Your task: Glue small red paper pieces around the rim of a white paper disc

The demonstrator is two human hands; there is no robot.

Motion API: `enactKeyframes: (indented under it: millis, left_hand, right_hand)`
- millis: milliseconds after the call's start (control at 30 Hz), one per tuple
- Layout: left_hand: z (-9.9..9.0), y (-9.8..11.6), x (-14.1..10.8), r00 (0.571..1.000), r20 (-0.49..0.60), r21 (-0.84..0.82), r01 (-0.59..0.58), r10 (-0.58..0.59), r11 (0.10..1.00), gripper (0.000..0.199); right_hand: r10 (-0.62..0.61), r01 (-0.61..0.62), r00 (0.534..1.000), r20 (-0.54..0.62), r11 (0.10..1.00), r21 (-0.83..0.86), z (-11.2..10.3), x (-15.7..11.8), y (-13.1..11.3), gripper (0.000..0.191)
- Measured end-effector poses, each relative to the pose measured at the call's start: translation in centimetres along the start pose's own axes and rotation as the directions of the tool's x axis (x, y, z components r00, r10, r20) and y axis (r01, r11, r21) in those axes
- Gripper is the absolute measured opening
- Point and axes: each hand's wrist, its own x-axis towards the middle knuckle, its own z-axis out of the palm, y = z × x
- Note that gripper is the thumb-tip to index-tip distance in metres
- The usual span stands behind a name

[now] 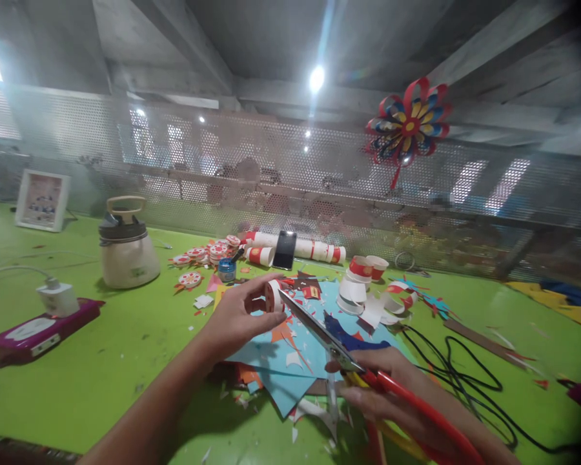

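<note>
My left hand (242, 316) pinches a small round piece of a paper cup (274, 296), white with red marks, between thumb and fingers. My right hand (382, 387) is closed round the red handles of a pair of scissors (339, 352). The scissors point up and left, with their tip beside the cup piece; whether they touch it I cannot tell. Under both hands lie light blue paper sheets (256, 352) strewn with orange, white and red scraps. Dark blue paper (351, 336) is just behind the scissors.
A bottle (128, 255), a purple power strip (43, 332) and a picture frame (42, 200) stand left. Behind the hands are decorated discs (190, 279), a blue jar (226, 270), a phone (285, 250) and cups (361, 268). A black cord (458, 374) lies right; a paper flower (410, 126) hangs above.
</note>
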Motion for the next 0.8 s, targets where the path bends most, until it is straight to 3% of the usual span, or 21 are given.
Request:
enactKeyframes:
  millis: [100,200,267,333,400,500,667,800]
  left_hand:
    - [-0.3,-0.1,0.0,0.999,-0.024,-0.028,0.037,-0.038,0.999,0.061]
    - [-0.8,0.0,0.0,0.993,-0.057,-0.111,0.095,-0.102,0.989,0.064]
    - [-1.1,0.1,-0.1,0.994,-0.008,-0.175,0.107,-0.110,0.979,0.065]
    - [-1.3,0.1,-0.2,0.994,0.086,-0.231,0.086,-0.068,0.969,0.064]
    - [-1.4,0.0,-0.2,0.988,0.151,-0.298,0.047,-0.001,0.953,0.059]
    - [-1.5,0.0,-0.3,0.985,0.161,-0.379,0.003,0.063,0.926,0.046]
    - [-1.6,0.2,-0.2,0.980,0.163,-0.420,-0.037,0.116,0.907,0.045]
    - [-1.7,0.3,-0.2,0.980,0.159,-0.425,-0.041,0.119,0.904,0.046]
  right_hand:
    - [0.015,-0.015,1.000,0.002,0.999,0.036,-0.1,-0.5,-0.8,0.033]
    - [0.004,0.007,0.991,-0.133,0.997,0.081,-0.2,-1.0,-0.5,0.033]
    - [0.006,0.009,0.967,-0.256,0.998,0.056,-0.4,-1.4,0.4,0.033]
    - [-0.005,0.007,0.953,-0.301,1.000,0.006,-0.7,-1.8,1.5,0.034]
    - [-0.019,0.011,0.968,-0.251,0.999,-0.033,-0.9,-2.2,2.5,0.036]
    - [-0.028,0.016,0.985,-0.170,0.997,-0.071,-1.0,-2.5,3.1,0.042]
    - [-0.062,0.059,0.996,-0.069,0.997,-0.042,-0.7,-2.6,1.4,0.038]
    - [-0.042,0.043,0.994,-0.099,0.999,0.014,-0.5,-2.7,0.6,0.034]
